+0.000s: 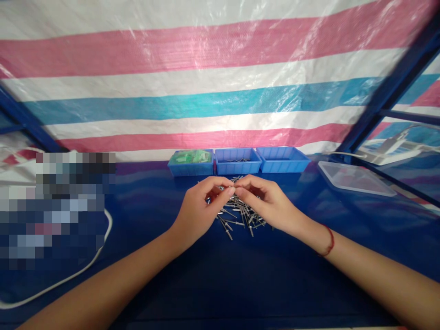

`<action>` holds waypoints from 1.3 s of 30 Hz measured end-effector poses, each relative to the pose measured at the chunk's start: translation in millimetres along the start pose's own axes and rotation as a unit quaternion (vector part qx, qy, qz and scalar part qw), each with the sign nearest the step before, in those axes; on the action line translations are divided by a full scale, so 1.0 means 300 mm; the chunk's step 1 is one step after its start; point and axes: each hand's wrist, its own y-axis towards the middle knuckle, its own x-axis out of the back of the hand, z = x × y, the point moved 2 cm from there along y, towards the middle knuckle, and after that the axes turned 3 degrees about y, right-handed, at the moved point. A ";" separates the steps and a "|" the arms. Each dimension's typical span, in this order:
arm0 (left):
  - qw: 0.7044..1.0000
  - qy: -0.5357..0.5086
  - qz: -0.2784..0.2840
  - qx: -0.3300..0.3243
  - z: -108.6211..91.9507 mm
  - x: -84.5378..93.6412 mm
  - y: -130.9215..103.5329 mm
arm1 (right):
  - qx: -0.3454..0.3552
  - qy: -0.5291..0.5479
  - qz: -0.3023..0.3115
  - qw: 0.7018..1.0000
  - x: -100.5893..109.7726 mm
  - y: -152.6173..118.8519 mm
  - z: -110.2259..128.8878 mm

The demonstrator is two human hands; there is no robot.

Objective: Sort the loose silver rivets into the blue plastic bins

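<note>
Silvery rivets lie with long axes pointing many ways beneath the hands, fingertips together, any grip unclear

The person wears, around the right wrist, one thin band, which has a dark red colour and looks like a cord. It is at the right of the frame. The left wrist and both forearms are bare, without sleeve or glove.
</note>
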 end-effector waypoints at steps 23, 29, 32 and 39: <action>0.983 0.096 0.064 -0.144 0.004 0.014 0.019 | 0.227 -0.194 -0.030 0.954 0.011 -0.020 0.070; 0.986 0.107 0.058 -0.118 0.008 0.021 0.017 | 0.229 -0.295 -0.116 0.920 0.094 0.054 0.042; 0.985 0.119 0.073 -0.104 0.015 0.018 0.016 | 0.173 -0.353 -0.178 0.902 0.152 0.154 -0.022; 0.966 0.152 0.160 -0.137 0.015 -0.002 -0.003 | 0.073 -0.440 -0.137 0.884 0.176 0.264 -0.137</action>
